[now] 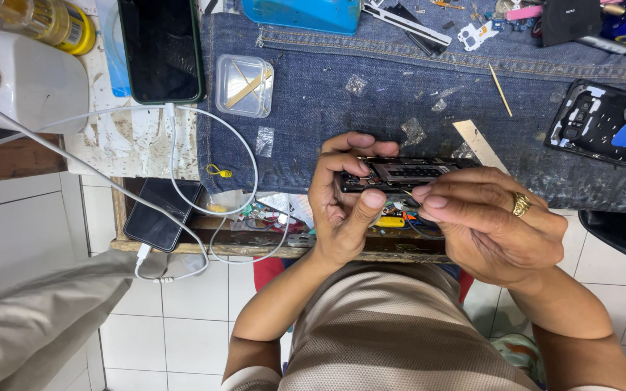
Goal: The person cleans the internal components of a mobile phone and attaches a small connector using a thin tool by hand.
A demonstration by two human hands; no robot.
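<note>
An opened black phone (407, 174) with its insides showing is held edge-up just above the near edge of a denim-covered bench (371, 101). My left hand (342, 199) grips its left end, thumb pressed against the near side and fingers curled over the top. My right hand (483, 217), with a gold ring on one finger, holds the right part, its fingertips pinched at the phone's near edge by the left thumb. Whether something small is between those fingertips I cannot tell.
A black phone back cover (606, 123) with a blue pick lies at right. A dark phone (161, 47) on a white cable, a clear plastic box (244, 85), a white lamp base (34, 80) and a second phone (161, 213) sit at left. Tools crowd the far edge.
</note>
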